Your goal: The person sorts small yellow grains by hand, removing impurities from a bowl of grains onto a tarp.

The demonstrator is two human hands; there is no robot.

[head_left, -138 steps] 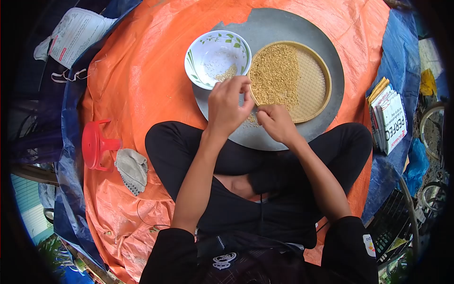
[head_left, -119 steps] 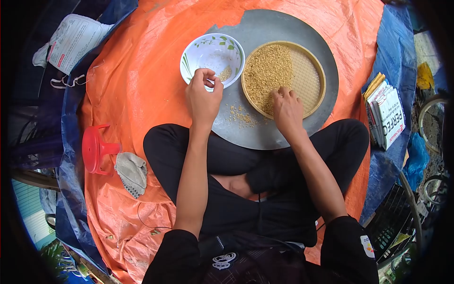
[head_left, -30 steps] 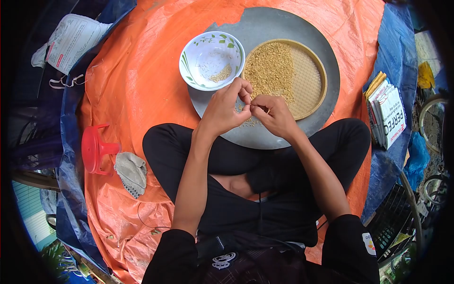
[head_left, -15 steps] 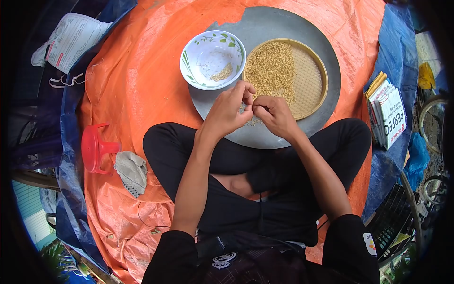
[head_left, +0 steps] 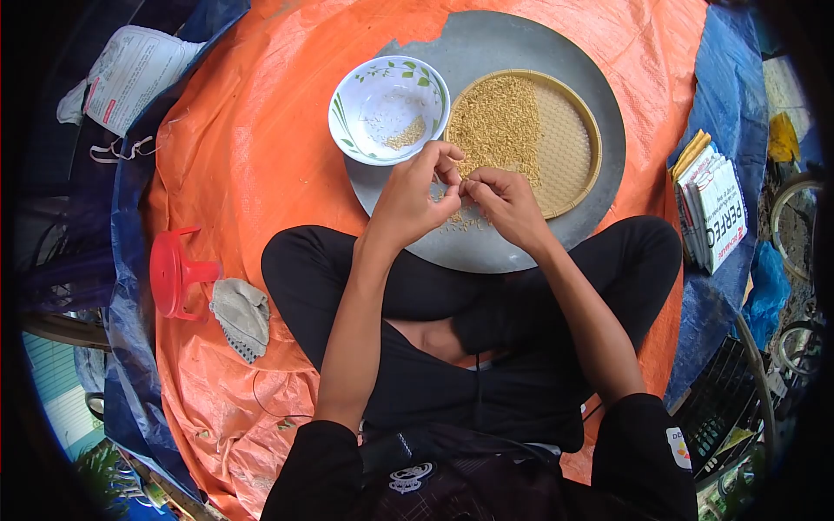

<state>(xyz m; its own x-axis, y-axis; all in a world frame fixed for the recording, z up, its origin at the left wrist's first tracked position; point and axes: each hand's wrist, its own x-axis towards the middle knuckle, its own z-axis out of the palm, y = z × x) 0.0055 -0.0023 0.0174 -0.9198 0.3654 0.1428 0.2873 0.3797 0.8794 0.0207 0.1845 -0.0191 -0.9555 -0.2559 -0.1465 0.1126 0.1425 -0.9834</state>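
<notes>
My left hand point(head_left: 415, 193) and my right hand point(head_left: 504, 204) meet fingertip to fingertip over the near rim of a round woven bamboo tray point(head_left: 569, 130). Both pinch with thumb and index finger; whatever sits between the tips is too small to make out. Golden unhusked rice grains point(head_left: 495, 117) cover the tray's left side. Beyond my left hand stands a white bowl point(head_left: 347, 113) with green leaf patterns, holding a small heap of pale grains point(head_left: 407, 133). Loose husks point(head_left: 465, 224) lie below my hands on the round grey metal tray point(head_left: 556, 48) that carries bowl and bamboo tray.
An orange tarp point(head_left: 261, 130) spreads beneath me. To the left are a red plastic stool point(head_left: 178, 273) and a grey cloth cap point(head_left: 241, 317). A stack of folded printed bags point(head_left: 712, 208) lies at the right on a blue tarp point(head_left: 730, 78). My crossed legs border the metal tray.
Both hands have shifted slightly left and up, their fingertips still together. More of the loose husks shows below them. The bowl and trays stay put.
</notes>
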